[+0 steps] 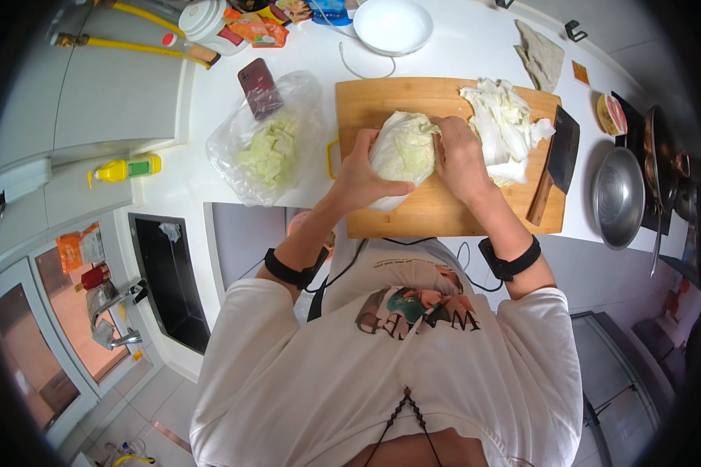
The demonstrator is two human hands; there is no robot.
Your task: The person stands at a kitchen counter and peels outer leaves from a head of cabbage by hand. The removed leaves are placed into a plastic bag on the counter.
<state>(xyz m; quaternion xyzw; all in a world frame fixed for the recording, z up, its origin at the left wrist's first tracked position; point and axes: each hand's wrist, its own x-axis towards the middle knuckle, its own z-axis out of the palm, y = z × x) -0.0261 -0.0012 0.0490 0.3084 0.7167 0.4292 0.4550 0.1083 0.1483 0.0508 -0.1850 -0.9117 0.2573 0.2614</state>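
A head of napa cabbage [405, 149] is between my hands above the wooden cutting board [444, 216]. My left hand [365, 175] grips it from the left, with the thumb across its near end. On the other side, the fingers of my right hand [462, 156] are bent around the edge of its outer leaves. Loose pale cabbage leaves [502, 128] lie heaped on the board to the right of my right hand. A cleaver [561, 152] with a wooden handle rests along the board's right edge. The fingertips of my right hand are partly hidden.
Left of the board lies a clear plastic bag [304, 117] with leaf pieces, touching a dark red phone [260, 87]. Behind stands a white bowl [392, 26]. A metal bowl [619, 198] and a pan [657, 157] are at right. The black sink [169, 280] is at left.
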